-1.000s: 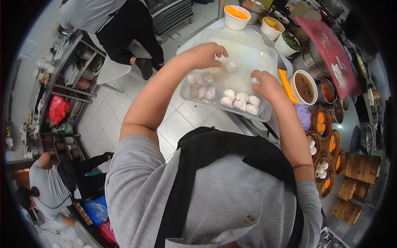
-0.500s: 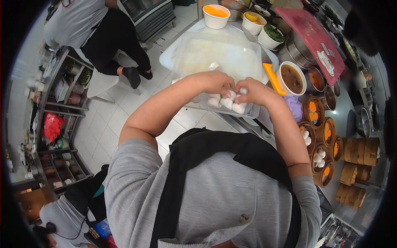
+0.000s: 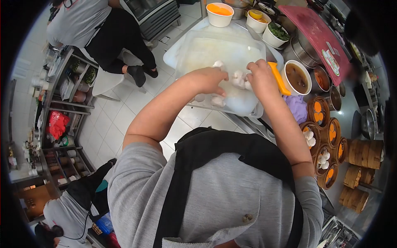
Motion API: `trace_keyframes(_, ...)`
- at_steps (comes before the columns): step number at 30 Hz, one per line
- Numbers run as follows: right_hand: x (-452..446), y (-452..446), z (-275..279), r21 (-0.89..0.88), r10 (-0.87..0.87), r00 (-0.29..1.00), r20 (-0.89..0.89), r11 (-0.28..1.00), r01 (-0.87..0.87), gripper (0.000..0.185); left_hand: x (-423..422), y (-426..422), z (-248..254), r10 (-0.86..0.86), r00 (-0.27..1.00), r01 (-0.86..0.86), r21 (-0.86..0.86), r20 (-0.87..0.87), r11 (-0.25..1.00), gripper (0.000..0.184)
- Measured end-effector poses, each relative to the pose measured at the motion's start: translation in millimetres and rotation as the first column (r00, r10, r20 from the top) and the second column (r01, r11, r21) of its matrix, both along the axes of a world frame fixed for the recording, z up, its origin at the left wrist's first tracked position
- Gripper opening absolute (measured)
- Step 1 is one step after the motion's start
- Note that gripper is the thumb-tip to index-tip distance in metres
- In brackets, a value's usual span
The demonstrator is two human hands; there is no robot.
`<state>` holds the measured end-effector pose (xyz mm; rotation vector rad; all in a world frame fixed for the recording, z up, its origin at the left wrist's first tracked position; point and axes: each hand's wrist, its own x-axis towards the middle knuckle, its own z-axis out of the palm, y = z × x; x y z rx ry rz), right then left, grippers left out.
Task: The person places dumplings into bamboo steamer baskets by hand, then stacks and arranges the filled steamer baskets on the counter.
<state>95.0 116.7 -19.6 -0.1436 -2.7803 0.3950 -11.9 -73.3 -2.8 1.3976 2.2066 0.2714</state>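
Small soft white lumps, perhaps dumplings, lie in a wide clear plastic tub in front of me. My right hand is at the tub's right side, fingers curled against a cluster of them, slightly blurred. My left hand reaches over the left half with thumb and fingers apart, holding nothing. One lump shows just beyond its knuckles and another lies below its fingertips. My left forearm hides part of the tub's near left side.
An orange-handled tool lies right of the tub, beside a bowl of brown liquid. Bamboo steamers stand further right. White bowls and a red board sit behind. Two other people are on the left.
My hands have moved apart. The right hand and a cluster of white lumps have shifted away from the tub's near edge; the left hand's fingers have opened off the lumps.
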Motion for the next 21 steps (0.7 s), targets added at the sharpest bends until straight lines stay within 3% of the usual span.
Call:
trace_keyframes(4, 10.8, -13.4, 10.2, -0.086, 0.094, 0.995, -0.036, 0.992, -0.097, 0.023, -2.4, -11.7, -14.3, -0.090, 0.991, 0.097, -0.070, 0.096, 0.993, 0.041)
trace_keyframes(6, 15.7, -20.2, 12.1, -0.378, 0.525, 0.820, 0.227, 0.824, -0.423, 0.027, -7.3, -10.6, -17.8, -0.109, 0.971, 0.117, -0.024, 0.214, 0.993, 0.038)
trace_keyframes(7, 16.8, -27.2, 11.6, -0.377, 0.523, 0.822, 0.227, 0.825, -0.421, 0.027, -11.5, -8.5, -20.5, -0.112, 0.971, 0.119, -0.024, 0.213, 0.993, 0.038)
trace_keyframes(9, 15.8, -42.2, 7.1, -0.306, 0.605, 0.706, 0.367, 0.796, -0.523, 0.032, -19.1, -3.8, -23.3, -0.045, 0.946, 0.078, -0.091, 0.322, 0.993, 0.036)
trace_keyframes(13, 14.1, -44.9, -2.5, -0.169, 0.477, 0.767, 0.430, 0.877, -0.451, 0.029, -15.4, -3.0, -22.4, 0.028, 0.927, 0.003, -0.082, 0.373, 0.997, 0.037)
trace_keyframes(15, 15.5, -36.8, -3.1, -0.039, 0.439, 0.828, 0.350, 0.889, -0.455, 0.031, -9.1, -3.8, -20.7, 0.046, 0.981, -0.045, -0.011, 0.191, 0.999, 0.040)
trace_keyframes(19, 21.3, -25.1, -9.7, -0.083, 0.414, 0.838, 0.356, 0.907, -0.413, 0.033, 0.0, -4.7, -25.7, -0.021, 0.992, 0.016, 0.048, 0.124, 0.999, 0.047)
trace_keyframes(21, 25.0, -29.1, -7.8, -0.168, 0.459, 0.833, 0.308, 0.888, -0.427, 0.024, 7.6, -0.9, -27.3, -0.049, 0.995, 0.032, 0.183, 0.088, 0.983, 0.054)
